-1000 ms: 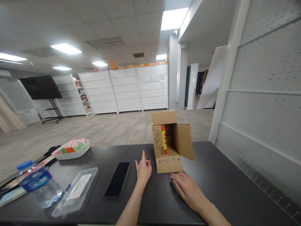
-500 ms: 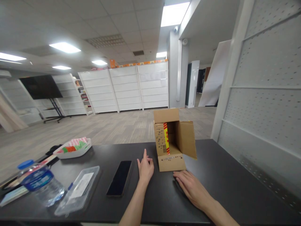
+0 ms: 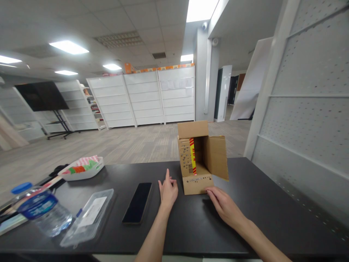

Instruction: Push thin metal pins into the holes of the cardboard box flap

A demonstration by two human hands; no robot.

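An open cardboard box (image 3: 197, 186) lies on its side on the black table, its mouth facing me and its flaps spread out. Red and yellow tape runs down the left flap. My right hand (image 3: 224, 203) is closed, its fingertips pinched at the right front corner of the box's lower flap. To the left of the box, my left hand (image 3: 169, 191) rests with the index finger stretched forward and the thumb apart, holding nothing. A dark phone (image 3: 137, 203) lies flat on the table left of that hand.
On the left stand a water bottle (image 3: 45, 209) with a blue cap, a clear plastic case (image 3: 88, 218) and a white basket (image 3: 87, 175) with colourful packets. A perforated white panel (image 3: 308, 120) rises along the right side of the black table (image 3: 261, 218).
My right hand has lifted from the table and moved forward to the box's lower flap, its fingers closing into a pinch. My left hand keeps its pose. The view has tilted slightly.
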